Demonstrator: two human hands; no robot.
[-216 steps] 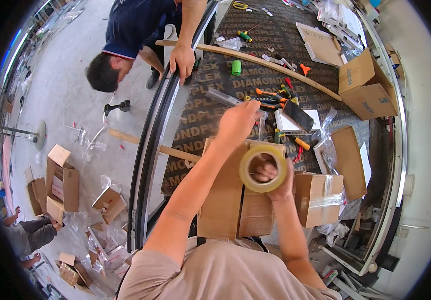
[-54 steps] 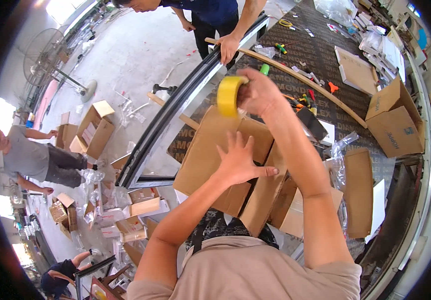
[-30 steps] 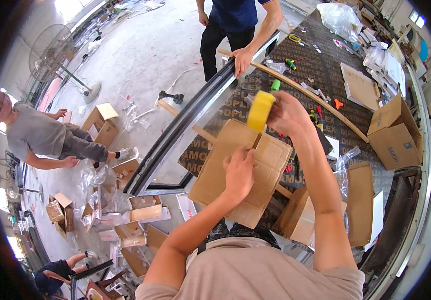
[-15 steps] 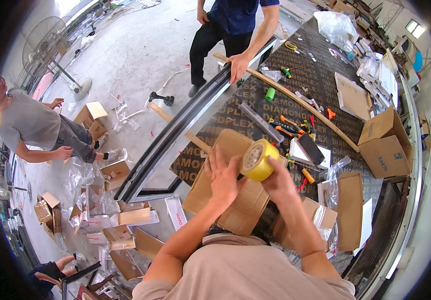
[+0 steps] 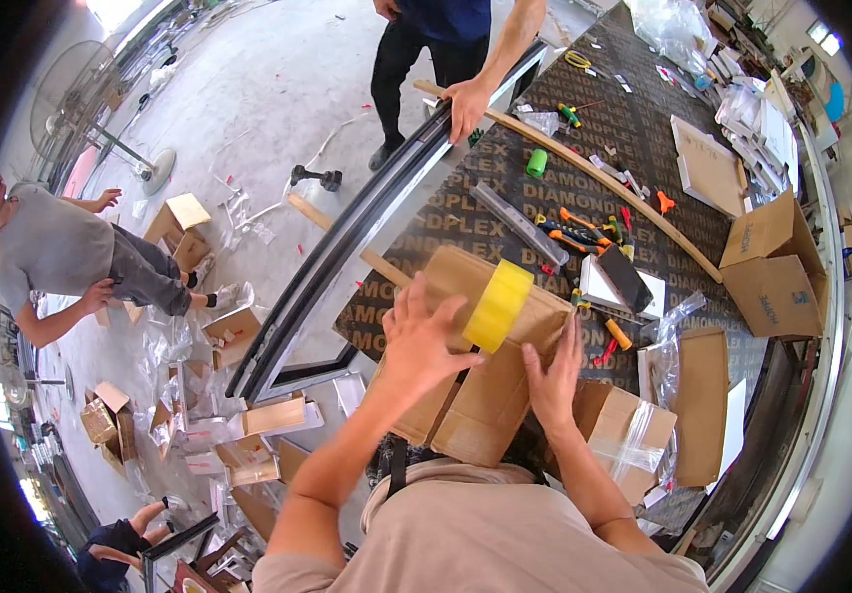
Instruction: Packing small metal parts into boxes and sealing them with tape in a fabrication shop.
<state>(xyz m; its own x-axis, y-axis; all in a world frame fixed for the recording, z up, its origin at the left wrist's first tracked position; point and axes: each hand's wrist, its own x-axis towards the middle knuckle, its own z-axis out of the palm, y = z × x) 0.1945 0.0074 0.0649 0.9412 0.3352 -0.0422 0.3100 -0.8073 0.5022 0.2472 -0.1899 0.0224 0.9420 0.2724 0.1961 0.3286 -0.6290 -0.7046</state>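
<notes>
A brown cardboard box (image 5: 490, 410) lies in front of me on the dark printed board, with a seam between its flaps. On top of it is a roll of yellow tape (image 5: 498, 306), turned so its broad outer face shows. My left hand (image 5: 421, 336) is over the box's left part, fingers spread, close beside the tape; whether it touches the roll I cannot tell. Along the box's right side lies my right hand (image 5: 552, 385), fingers stretched out against the cardboard and nothing gripped.
A black-framed glazed panel (image 5: 347, 242) slants past the box's left, a co-worker's hand (image 5: 467, 107) on it. Pliers (image 5: 584, 232), screwdrivers and a long wooden strip (image 5: 604, 188) lie beyond. Another taped box (image 5: 628, 435) stands at right. A second person (image 5: 70, 247) is at far left.
My right hand has let go of the tape roll and moved down to the box's right side. The roll has turned and now rests on the box. My left hand has spread its fingers.
</notes>
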